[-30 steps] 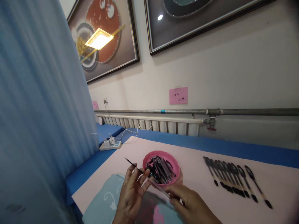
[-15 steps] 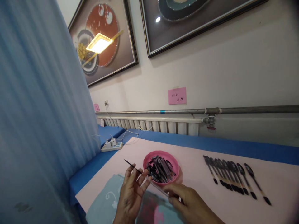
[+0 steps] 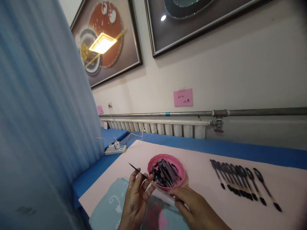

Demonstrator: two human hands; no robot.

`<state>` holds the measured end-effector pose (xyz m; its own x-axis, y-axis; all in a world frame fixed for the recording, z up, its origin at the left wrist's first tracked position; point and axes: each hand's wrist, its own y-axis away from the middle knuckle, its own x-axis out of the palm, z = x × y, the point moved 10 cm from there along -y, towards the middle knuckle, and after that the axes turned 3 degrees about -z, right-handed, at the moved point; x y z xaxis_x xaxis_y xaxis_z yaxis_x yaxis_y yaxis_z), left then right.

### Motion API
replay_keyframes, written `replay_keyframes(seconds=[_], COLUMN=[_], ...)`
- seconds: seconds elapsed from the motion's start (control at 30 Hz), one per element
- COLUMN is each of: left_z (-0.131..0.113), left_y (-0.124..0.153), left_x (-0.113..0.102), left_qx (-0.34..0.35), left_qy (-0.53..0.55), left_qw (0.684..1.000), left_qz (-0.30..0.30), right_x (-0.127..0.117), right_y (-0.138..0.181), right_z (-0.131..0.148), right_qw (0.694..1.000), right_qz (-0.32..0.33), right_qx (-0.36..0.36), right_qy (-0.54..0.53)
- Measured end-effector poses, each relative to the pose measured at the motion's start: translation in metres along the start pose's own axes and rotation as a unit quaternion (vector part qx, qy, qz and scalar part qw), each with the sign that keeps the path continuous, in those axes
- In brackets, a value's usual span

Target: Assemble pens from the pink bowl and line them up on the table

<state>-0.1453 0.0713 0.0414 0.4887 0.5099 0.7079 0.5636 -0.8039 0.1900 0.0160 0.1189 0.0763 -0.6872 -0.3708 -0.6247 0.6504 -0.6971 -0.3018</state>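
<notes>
Left hand point(image 3: 137, 195), right hand point(image 3: 192, 204) on a slender tool point(image 3: 133, 167) (dark-tipped)

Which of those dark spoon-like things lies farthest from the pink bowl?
The rightmost spoon-like thing; all the others lie left of it.

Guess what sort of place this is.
Likely an improvised indoor work area, perhaps in a dining room: a bowl of slim dark pieces and a row of dark-ended tools on a pink sheet, framed plate pictures on the wall.
</notes>
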Motion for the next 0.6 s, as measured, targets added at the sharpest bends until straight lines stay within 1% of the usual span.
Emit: replay_keyframes(seconds=[0.07, 0.27, 0.47, 0.6], left_z=[0.0, -0.001, -0.003, 0.002], left_y=[0.0, 0.0, -0.003, -0.005], left_x=[0.001, 0.004, 0.003, 0.001], left_qx=[0.003, 0.016, 0.032, 0.029], left_qy=[-0.004, -0.025, -0.059, -0.066], left_qw=[1.0, 1.0, 0.998, 0.997], left_qz=[0.002, 0.003, -0.004, -0.011], right_x=[0.001, 0.014, 0.019, 0.021], right_y=[-0.001, -0.002, -0.002, -0.002], right_z=[-0.002, -0.015, -0.025, -0.026], right_qw=[1.0, 0.994, 0.985, 0.988], right_qz=[0.001, 0.044, 0.058, 0.053], right_qx=[0.007, 0.061, 0.105, 0.089], right_qy=[-0.011, -0.081, -0.126, -0.117])
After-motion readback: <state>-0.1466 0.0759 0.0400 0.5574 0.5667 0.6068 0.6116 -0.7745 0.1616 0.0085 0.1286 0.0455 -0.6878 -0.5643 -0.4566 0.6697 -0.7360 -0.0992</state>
